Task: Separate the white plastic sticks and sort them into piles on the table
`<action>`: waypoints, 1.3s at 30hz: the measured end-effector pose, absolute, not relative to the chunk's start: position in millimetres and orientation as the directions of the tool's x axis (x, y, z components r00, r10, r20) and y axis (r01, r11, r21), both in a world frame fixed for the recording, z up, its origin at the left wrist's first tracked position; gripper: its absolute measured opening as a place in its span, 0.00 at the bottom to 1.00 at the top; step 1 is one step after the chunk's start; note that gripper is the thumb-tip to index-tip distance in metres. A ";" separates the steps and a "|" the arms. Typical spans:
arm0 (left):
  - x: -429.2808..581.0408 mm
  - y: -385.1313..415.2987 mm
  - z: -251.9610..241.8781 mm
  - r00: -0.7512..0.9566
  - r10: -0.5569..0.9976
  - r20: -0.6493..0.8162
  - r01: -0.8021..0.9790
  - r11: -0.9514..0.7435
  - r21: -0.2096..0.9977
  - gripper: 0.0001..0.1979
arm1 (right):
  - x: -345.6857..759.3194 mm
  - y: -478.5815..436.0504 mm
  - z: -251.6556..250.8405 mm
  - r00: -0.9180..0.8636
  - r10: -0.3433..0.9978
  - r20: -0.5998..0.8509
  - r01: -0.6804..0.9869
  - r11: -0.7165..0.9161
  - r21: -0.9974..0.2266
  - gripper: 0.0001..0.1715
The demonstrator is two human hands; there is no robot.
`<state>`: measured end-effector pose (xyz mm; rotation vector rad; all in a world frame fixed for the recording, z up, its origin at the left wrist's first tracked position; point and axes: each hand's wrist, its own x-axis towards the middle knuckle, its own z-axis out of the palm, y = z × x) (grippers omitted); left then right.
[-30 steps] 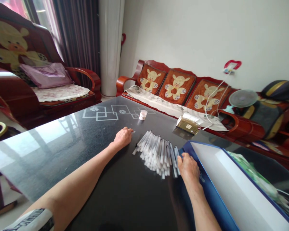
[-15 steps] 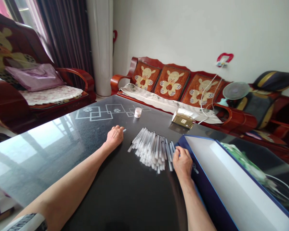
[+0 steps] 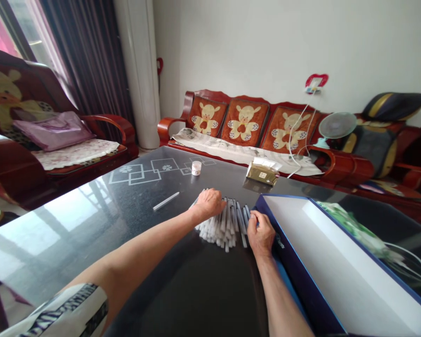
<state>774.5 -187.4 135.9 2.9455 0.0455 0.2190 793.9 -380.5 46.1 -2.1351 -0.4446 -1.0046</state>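
Observation:
A pile of clear-barrelled pens (image 3: 215,232) with whitish ends lies on the dark glossy table (image 3: 192,290). My left hand (image 3: 210,202) is over the upper part of the pile, palm down, its fingertips hidden or blurred against the pens. To the right of the pile, my right hand (image 3: 261,230) rests with curled fingers, thumb against forefinger, between the pens and the blue box. Whatever it may hold is hidden. A single pen (image 3: 166,201) lies apart on the table, left of my left hand.
The long blue box (image 3: 310,252) with a white inside stands close on the right. Beyond it lies a green-and-white packet (image 3: 354,224) with a white cable. A small white cup-like container (image 3: 196,168) and a tissue pack (image 3: 263,171) stand farther back, before the sofa (image 3: 249,150).
My left hand has let go of a pen, which now lies on the table at the left, and has moved right over the pile. My right hand has stayed beside the box.

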 end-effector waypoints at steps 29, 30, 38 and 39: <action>704.3 -153.3 109.3 0.780 -0.383 0.494 -0.485 -0.870 0.091 0.14 | 751.6 -331.1 87.6 0.920 0.233 0.315 0.359 -0.176 -0.917 0.19; 702.4 -151.1 108.2 0.761 -0.413 0.501 -0.504 -0.862 0.056 0.15 | 749.2 -330.3 90.5 0.931 0.248 0.267 0.314 -0.177 -0.933 0.19; 685.1 -154.1 89.8 0.664 -0.292 0.688 -0.453 -0.890 0.059 0.11 | 720.3 -319.7 104.6 0.968 0.241 0.062 0.115 -0.211 -0.971 0.23; 684.0 -154.4 87.8 0.651 -0.293 0.700 -0.463 -0.884 0.060 0.11 | 717.4 -319.7 103.1 0.970 0.238 0.054 0.104 -0.205 -0.973 0.23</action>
